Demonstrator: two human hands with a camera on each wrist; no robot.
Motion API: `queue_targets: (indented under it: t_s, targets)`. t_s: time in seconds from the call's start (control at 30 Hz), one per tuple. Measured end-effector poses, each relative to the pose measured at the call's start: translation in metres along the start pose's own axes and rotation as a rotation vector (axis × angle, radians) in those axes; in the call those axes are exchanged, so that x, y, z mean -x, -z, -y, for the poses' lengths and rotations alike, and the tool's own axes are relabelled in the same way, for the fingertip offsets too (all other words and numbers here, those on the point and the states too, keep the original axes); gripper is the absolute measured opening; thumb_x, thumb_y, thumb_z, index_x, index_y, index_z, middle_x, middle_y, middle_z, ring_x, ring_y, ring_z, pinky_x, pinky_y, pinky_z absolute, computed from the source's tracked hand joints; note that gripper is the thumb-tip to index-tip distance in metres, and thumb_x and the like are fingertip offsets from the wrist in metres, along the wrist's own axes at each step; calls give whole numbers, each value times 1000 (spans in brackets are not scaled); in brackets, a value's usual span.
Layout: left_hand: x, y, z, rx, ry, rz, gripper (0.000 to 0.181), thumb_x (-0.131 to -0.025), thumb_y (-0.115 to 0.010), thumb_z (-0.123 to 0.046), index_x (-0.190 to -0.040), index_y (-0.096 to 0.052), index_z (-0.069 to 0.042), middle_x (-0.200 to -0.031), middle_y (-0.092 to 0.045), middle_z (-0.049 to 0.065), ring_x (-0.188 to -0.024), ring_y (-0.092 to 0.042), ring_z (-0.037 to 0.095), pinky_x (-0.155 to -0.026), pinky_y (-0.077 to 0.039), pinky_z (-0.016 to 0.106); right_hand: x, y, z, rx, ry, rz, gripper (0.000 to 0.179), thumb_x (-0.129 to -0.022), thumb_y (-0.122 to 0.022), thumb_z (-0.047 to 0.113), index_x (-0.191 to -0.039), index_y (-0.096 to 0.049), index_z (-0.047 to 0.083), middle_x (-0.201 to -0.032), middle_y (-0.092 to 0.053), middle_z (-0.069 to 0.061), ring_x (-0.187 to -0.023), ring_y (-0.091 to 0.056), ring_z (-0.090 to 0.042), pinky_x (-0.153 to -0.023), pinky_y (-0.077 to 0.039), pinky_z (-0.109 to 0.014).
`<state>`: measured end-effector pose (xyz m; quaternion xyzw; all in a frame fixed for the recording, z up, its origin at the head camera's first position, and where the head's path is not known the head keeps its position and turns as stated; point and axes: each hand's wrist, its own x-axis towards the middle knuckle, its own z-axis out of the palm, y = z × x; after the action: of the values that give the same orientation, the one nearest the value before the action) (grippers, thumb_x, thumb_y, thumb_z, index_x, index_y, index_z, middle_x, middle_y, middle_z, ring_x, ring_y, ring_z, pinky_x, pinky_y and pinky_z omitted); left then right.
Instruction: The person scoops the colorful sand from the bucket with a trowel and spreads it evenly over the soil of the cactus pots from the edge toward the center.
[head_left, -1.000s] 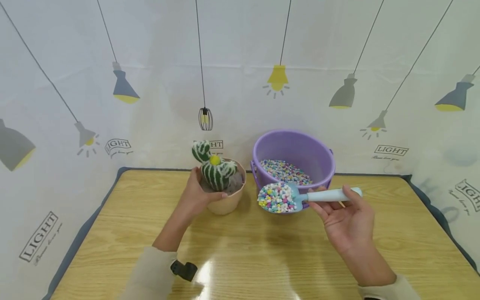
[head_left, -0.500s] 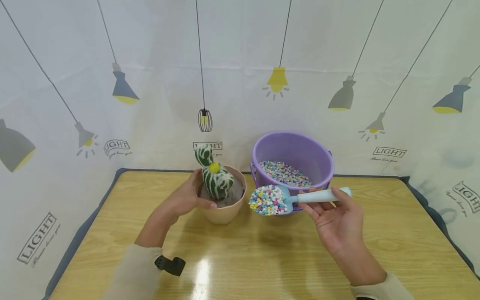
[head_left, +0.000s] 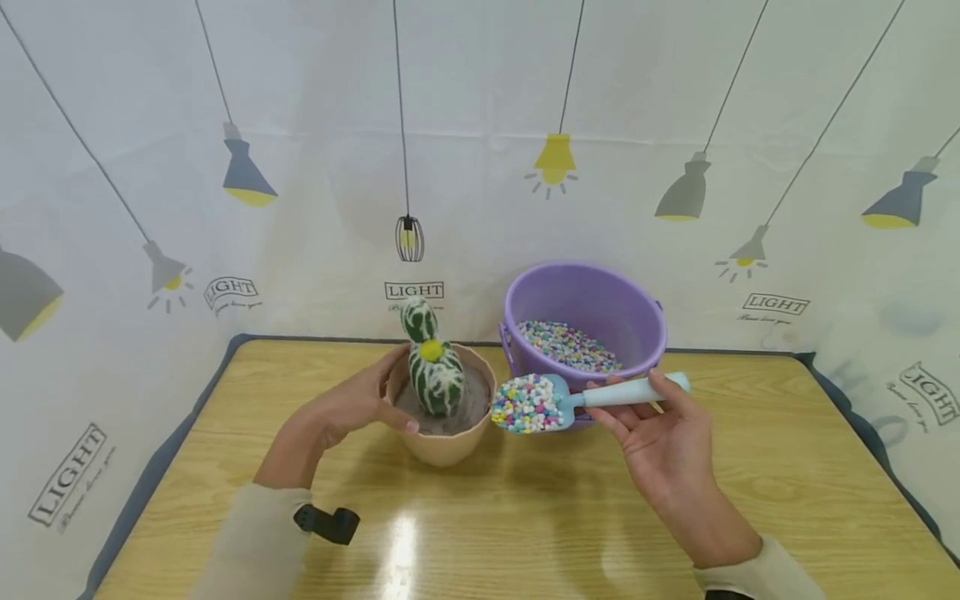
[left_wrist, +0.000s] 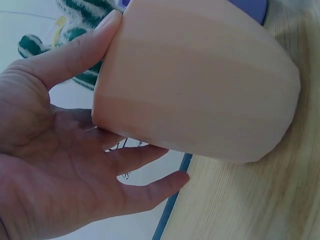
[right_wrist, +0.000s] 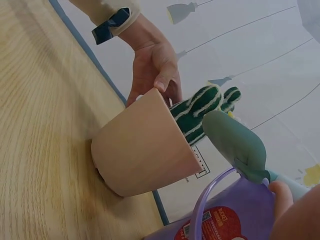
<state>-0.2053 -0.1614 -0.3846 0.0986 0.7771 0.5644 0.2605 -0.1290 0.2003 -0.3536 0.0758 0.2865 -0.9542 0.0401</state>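
My left hand [head_left: 358,402] grips the rim of a peach flowerpot [head_left: 444,451], thumb on the near side and fingers at the left. In the left wrist view the pot's smooth wall [left_wrist: 200,85] fills the middle. Inside it, a green-and-white cactus [head_left: 437,379] with a yellow bloom stands in grey fill. My right hand [head_left: 671,454] holds a light blue trowel [head_left: 626,392] by the handle. Small multicoloured pebbles [head_left: 527,403] heap its scoop, whose tip overlaps the pot's right rim in the head view. The right wrist view shows the scoop's underside [right_wrist: 237,145] near the pot's mouth.
Just right of the pot, behind the trowel, stands a purple bucket [head_left: 585,279] with more pebbles in it. The wooden table [head_left: 540,525] ends at a wall sheet [head_left: 480,192] printed with lamps. A dark strap [head_left: 327,523] is on the left wrist.
The pot has come nearer to me and a little to the right, and the cactus leans less. The loaded trowel has moved left to the pot's rim.
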Motion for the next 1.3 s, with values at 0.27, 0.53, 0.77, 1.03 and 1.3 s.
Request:
queue_targets:
  t_s: [0.27,0.53,0.77,1.03,1.3]
  targets:
    - [1,0,3,5,-44,110,120,-68,-85,-7,-158,-6,-20,-164,-2,10,-149,3,35,-117,-5,61,-2,-4,-8,51,17,32,24,-102,-46,18,-123,-43,7,-95,-69,-19,-100,-67,-39,-89,-54,-50]
    - [8,-7,4,32,-56,114,119,-71,-82,-8,-158,-2,-23,-164,0,9,-148,1,38,-117,-9,60,-4,-7,-12,114,42,39,15,-103,-46,19,-113,-45,8,-92,-70,-16,-97,-69,-37,-87,-55,-48]
    - [14,-22,5,-43,-51,66,118,-80,-79,-26,-156,11,-18,-164,2,11,-150,1,29,-119,-7,52,-4,-9,-13,172,53,40,15,-103,-46,18,-114,-42,9,-92,-72,-14,-97,-70,-34,-88,-54,-48]
    - [9,-28,8,-112,-86,16,127,-72,-86,-26,-156,9,-13,-162,-9,16,-148,-12,33,-119,-9,52,-5,-14,-16,243,76,38,14,-102,-46,16,-113,-43,7,-90,-72,-11,-93,-71,-32,-88,-55,-47]
    - [2,-21,1,-107,-126,110,127,-70,-87,-19,-156,6,-16,-162,-14,11,-147,-17,33,-119,-7,53,-5,-18,-17,270,85,52,14,-102,-47,14,-113,-41,7,-90,-72,-10,-92,-71,-31,-89,-54,-47]
